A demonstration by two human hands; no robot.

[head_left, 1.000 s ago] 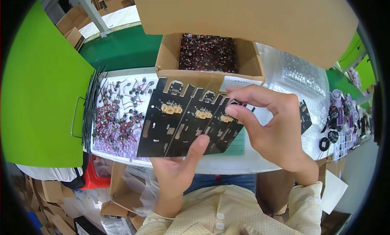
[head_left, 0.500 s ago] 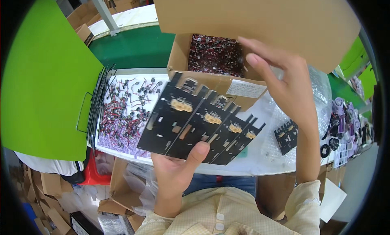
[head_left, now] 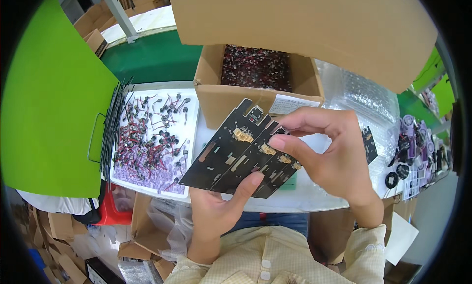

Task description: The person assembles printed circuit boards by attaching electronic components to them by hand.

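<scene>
A black circuit board panel (head_left: 221, 158), with tan connectors and notches along its upper edge, is tilted in front of me. My left hand (head_left: 223, 205) grips it from below, thumb on its face. My right hand (head_left: 324, 154) pinches the panel's upper edge at one notch; whether a small part is also between the fingertips is hidden. Behind the panel stands an open cardboard box (head_left: 209, 95) filled with small red and black wired parts (head_left: 255, 68). Another black board (head_left: 369, 145) lies on the table, partly behind my right hand.
At left, a white tray (head_left: 194, 104) holds small wired parts and purple pieces. Black cable strips (head_left: 112, 131) lie beside it, next to a green panel (head_left: 54, 102). Bubble wrap (head_left: 366, 95) and purple and black parts (head_left: 413, 136) are at right. Cardboard boxes (head_left: 145, 220) stand below.
My right hand has come down from beside the box to the panel's upper edge, and its spread fingers have closed there. The panel has shifted slightly, still in my left hand.
</scene>
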